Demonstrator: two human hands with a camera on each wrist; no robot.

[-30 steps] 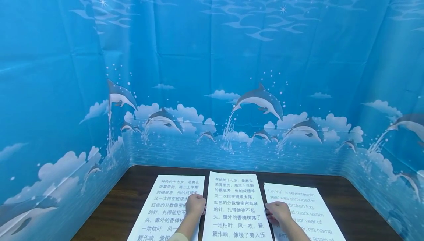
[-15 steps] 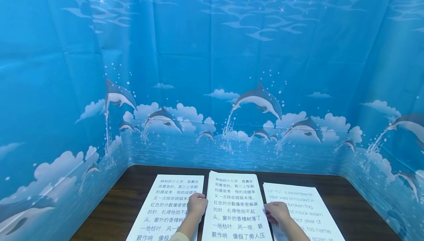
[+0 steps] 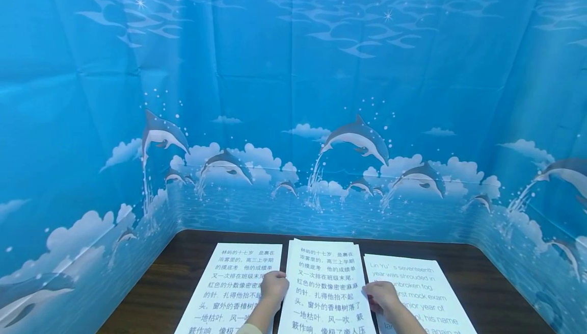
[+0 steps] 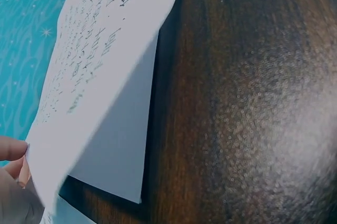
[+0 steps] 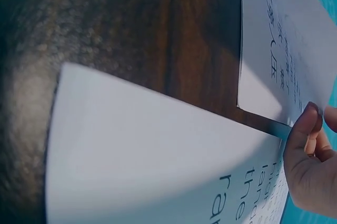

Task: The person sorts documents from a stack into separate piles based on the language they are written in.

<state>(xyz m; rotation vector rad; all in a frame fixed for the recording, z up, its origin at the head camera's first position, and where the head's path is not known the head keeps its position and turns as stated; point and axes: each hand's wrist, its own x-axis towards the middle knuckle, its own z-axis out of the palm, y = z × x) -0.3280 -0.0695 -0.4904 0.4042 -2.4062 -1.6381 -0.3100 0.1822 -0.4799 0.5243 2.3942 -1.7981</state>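
Observation:
Between my two hands in the head view is the middle paper sheet (image 3: 326, 285), printed with large Chinese characters, on top of more paper whose corners peek out at its far edge. My left hand (image 3: 273, 289) pinches its left edge and my right hand (image 3: 383, 297) pinches its right edge. In the left wrist view the held sheet (image 4: 100, 76) bows up, with another white sheet (image 4: 124, 145) flat beneath it. The right wrist view has my thumb and fingers at the rim of the curved sheet (image 5: 292, 50).
A second Chinese-printed sheet (image 3: 229, 283) lies to the left, partly under my left forearm. English-printed paper (image 3: 426, 283) lies to the right, partly covered by my right hand. Everything is on a dark wooden table (image 3: 151, 293); a blue dolphin-print curtain (image 3: 275, 120) surrounds its far sides.
The middle sheet has turned slightly clockwise and shifted a little right at its far end, exposing paper beneath at the far corners. My left hand has edged right; the right hand has moved slightly left.

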